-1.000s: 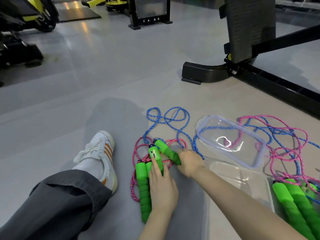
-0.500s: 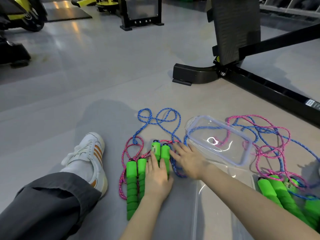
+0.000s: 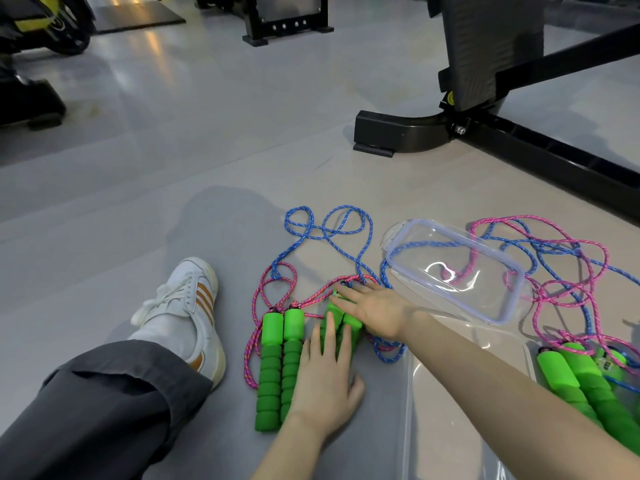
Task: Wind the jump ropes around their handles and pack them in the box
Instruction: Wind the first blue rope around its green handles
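Four green foam jump-rope handles lie side by side on the grey floor. The left pair (image 3: 277, 358) is uncovered, with a pink rope (image 3: 258, 306) looping from it. My left hand (image 3: 323, 379) lies flat on the lower part of the right pair (image 3: 341, 322). My right hand (image 3: 377, 310) rests flat, fingers spread, over that pair's top ends. A blue rope (image 3: 329, 230) coils just beyond them. The clear box (image 3: 407, 393) sits under my right forearm, and its clear lid (image 3: 453, 268) lies behind it.
More green handles (image 3: 581, 375) and a pink-and-blue rope tangle (image 3: 571, 271) lie at the right. My leg and white shoe (image 3: 187, 306) are at the left. A black bench base (image 3: 391, 133) and its floor bar (image 3: 554, 157) stand behind.
The angled green handle has been swung in parallel beside its partner. My right hand went from gripping its end to lying flat over both tops; my left hand stays on them.
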A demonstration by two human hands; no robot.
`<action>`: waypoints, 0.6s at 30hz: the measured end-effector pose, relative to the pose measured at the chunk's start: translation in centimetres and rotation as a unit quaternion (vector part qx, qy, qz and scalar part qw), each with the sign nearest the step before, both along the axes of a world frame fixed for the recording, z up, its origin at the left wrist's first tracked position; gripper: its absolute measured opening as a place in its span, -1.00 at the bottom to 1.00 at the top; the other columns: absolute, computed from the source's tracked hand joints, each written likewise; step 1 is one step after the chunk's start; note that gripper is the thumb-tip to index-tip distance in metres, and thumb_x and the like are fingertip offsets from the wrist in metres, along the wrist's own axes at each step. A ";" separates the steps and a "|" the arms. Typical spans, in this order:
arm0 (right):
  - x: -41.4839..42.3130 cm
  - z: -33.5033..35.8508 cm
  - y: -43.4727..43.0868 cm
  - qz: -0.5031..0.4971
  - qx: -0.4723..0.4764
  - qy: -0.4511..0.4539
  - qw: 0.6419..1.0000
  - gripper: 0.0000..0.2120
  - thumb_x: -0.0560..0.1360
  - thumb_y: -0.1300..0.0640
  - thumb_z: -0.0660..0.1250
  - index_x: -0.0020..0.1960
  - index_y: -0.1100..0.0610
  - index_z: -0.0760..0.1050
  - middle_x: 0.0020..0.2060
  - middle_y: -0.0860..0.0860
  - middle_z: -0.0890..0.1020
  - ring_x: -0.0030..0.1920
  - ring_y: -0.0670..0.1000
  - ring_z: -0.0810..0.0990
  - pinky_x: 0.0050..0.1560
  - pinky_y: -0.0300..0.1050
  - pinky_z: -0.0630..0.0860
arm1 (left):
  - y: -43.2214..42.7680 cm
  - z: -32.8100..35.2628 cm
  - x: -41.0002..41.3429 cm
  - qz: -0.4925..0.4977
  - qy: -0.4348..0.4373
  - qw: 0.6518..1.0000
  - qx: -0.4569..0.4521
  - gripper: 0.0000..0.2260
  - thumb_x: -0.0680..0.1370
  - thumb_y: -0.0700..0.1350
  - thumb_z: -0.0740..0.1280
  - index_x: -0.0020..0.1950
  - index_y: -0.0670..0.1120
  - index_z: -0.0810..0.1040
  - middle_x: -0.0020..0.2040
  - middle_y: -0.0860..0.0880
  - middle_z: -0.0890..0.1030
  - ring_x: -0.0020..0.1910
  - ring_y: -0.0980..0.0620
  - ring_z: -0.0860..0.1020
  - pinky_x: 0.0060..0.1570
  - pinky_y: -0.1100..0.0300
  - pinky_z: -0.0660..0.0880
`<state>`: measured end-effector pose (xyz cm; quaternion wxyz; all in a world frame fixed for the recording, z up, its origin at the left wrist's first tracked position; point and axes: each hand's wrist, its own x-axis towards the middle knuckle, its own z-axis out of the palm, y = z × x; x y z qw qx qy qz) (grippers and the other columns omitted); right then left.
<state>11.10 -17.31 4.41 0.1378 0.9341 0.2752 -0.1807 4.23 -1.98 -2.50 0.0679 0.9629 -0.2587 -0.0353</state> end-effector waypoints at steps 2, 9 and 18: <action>-0.1 0.0 -0.2 -0.003 0.007 -0.002 1.000 -0.35 0.54 0.31 0.14 0.54 0.10 -0.06 0.53 0.10 -0.02 0.49 0.18 0.10 0.47 0.07 0.06 | -0.2 0.1 -0.7 -0.001 -0.011 1.000 0.011 -0.38 0.28 0.04 0.37 0.31 -0.16 0.52 0.34 -0.27 0.45 0.21 -0.26 0.48 0.02 -0.12 0.57; 0.2 -0.1 -0.4 0.020 -0.009 -0.017 1.000 -0.38 0.48 0.19 0.25 0.48 0.14 0.10 0.53 0.09 -0.02 0.51 0.14 0.00 0.46 0.12 -0.04 | -0.9 0.0 0.4 -0.035 -0.082 0.996 0.019 -0.53 0.34 0.04 0.44 0.20 -0.11 0.62 0.20 -0.14 0.59 0.02 -0.18 0.59 -0.22 0.10 0.59; -0.1 -0.6 0.2 0.042 0.012 -0.009 0.999 -0.52 0.53 0.28 0.17 0.43 0.17 0.18 0.52 0.17 0.02 0.51 0.22 -0.02 0.47 0.13 -0.06 | -0.1 -0.4 -0.8 -0.015 -0.040 0.999 -0.021 -0.41 0.39 0.09 0.25 0.38 -0.11 0.32 0.29 -0.14 0.54 0.11 -0.23 0.58 -0.11 0.03 0.62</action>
